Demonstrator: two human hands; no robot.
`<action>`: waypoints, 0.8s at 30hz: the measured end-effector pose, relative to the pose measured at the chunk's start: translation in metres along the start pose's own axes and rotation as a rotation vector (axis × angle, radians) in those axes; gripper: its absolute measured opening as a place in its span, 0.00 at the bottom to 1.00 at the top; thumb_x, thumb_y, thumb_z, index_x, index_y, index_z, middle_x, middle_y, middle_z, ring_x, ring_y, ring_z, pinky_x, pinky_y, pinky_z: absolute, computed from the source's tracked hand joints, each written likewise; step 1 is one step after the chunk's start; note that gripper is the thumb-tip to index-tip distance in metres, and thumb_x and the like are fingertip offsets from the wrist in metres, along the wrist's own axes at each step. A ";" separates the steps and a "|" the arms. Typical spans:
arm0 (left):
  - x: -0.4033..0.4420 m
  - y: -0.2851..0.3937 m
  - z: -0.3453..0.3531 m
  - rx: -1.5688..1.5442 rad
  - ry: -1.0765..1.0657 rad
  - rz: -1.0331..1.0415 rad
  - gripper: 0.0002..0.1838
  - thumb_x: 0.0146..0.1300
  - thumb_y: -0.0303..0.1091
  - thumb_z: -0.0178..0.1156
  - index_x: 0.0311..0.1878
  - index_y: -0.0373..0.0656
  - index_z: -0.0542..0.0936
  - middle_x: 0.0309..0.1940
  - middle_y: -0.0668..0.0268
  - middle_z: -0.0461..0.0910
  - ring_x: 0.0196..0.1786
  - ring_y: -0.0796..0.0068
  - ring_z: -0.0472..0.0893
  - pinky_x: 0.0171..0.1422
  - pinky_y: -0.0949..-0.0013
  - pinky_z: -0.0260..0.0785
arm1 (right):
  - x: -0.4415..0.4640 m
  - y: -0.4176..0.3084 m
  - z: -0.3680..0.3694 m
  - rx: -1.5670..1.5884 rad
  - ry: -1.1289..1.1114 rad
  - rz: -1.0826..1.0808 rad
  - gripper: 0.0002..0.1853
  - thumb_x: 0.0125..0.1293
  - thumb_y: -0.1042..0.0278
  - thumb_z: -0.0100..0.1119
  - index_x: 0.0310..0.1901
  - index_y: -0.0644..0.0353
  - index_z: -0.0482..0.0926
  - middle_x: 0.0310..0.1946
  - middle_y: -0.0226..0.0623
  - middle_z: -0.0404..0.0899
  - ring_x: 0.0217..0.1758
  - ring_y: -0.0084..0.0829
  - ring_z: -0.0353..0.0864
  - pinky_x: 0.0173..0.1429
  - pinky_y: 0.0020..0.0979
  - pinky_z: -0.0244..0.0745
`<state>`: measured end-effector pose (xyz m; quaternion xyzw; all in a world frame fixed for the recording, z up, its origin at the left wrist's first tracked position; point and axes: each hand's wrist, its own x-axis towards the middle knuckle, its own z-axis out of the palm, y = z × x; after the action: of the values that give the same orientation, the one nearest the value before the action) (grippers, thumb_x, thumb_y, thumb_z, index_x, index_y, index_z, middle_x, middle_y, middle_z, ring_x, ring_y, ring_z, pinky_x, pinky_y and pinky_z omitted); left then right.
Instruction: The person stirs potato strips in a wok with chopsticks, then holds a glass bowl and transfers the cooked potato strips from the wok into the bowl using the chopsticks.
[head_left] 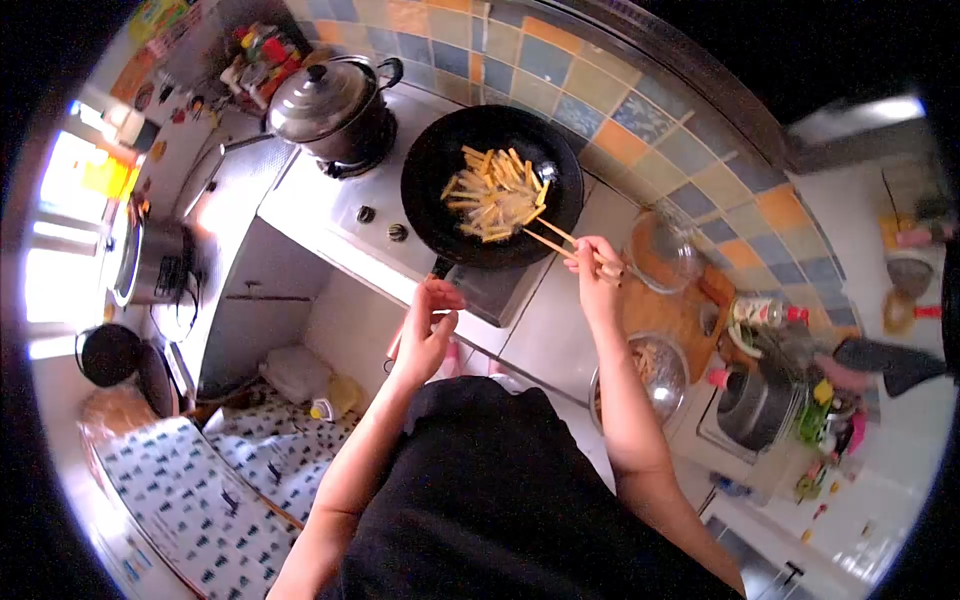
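My right hand [598, 275] is closed around a pair of long wooden chopsticks [552, 238]. Their tips reach the near right edge of a pile of pale yellow fries [495, 195] frothing in oil. The fries lie in a black wok [425, 205] on the stove. In front of the wok, my left hand [430, 315] hovers over the wok's handle [441, 267], fingers loosely bent and apart from the thumb. Part of the handle is hidden behind this hand, and I see no object between its fingers.
A lidded steel pot [325, 105] stands on the left burner. On the right are a glass bowl [665, 255], a metal bowl [672, 372] with food, a bottle [765, 311] and a sink [755, 410]. An electric pot [155, 260] sits far left.
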<state>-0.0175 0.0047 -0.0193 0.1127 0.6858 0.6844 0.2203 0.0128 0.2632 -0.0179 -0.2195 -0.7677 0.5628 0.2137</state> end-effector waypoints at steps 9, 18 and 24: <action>-0.012 0.000 0.017 -0.015 0.158 -0.093 0.16 0.60 0.18 0.48 0.51 0.40 0.65 0.46 0.63 0.70 0.50 0.70 0.75 0.57 0.68 0.66 | 0.042 0.037 0.053 0.198 -0.128 -0.053 0.14 0.71 0.64 0.48 0.43 0.69 0.77 0.36 0.40 0.81 0.36 0.27 0.83 0.42 0.23 0.76; 0.001 0.000 0.003 -0.033 0.165 -0.003 0.17 0.61 0.19 0.48 0.54 0.40 0.65 0.45 0.63 0.72 0.48 0.74 0.76 0.52 0.70 0.68 | 0.068 0.009 0.073 0.259 -0.214 -0.123 0.17 0.72 0.61 0.45 0.48 0.69 0.75 0.39 0.42 0.79 0.40 0.29 0.82 0.47 0.26 0.76; 0.010 0.010 -0.015 -0.086 0.116 0.026 0.16 0.62 0.19 0.49 0.54 0.40 0.65 0.45 0.62 0.73 0.47 0.75 0.76 0.51 0.70 0.68 | 0.074 0.021 0.109 0.424 -0.165 0.006 0.15 0.73 0.61 0.43 0.49 0.66 0.72 0.44 0.41 0.76 0.39 0.31 0.83 0.45 0.26 0.77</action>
<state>-0.0341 -0.0037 -0.0115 0.0721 0.6659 0.7213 0.1762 -0.1076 0.2274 -0.0623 -0.1253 -0.6464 0.7284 0.1898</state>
